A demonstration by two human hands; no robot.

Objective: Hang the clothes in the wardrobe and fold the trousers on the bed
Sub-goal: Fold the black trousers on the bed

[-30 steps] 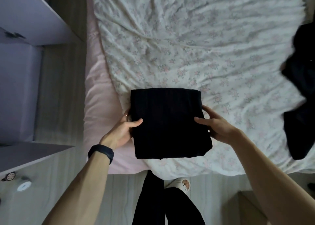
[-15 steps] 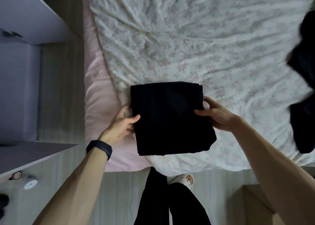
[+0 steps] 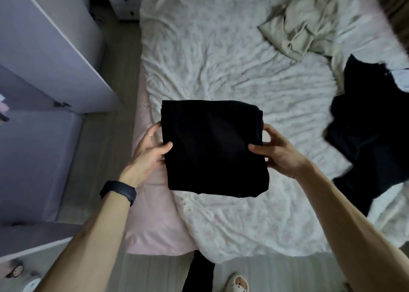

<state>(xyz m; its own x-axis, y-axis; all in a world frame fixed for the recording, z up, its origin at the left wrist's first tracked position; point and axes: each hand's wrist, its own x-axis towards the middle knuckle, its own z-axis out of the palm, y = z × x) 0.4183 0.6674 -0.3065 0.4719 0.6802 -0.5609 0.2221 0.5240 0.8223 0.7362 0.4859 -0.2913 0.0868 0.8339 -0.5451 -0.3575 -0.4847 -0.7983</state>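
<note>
The person's left hand (image 3: 148, 156) has a thin silver-coloured ring (image 3: 149, 135) on one finger. On the left wrist sits a black wristband (image 3: 118, 192), wide and smooth, with a flat oblong face. The left forearm (image 3: 88, 236) and the right forearm (image 3: 354, 225) are bare, and so is the right hand (image 3: 278, 156). Lower down shows a black trouser leg (image 3: 199, 274), and beside it a pale slipper (image 3: 238, 284) with small dark marks on its toe.

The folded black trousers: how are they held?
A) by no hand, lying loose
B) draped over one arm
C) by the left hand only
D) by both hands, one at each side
D: the left hand grips the left edge of the folded black trousers and the right hand the right edge.
</note>
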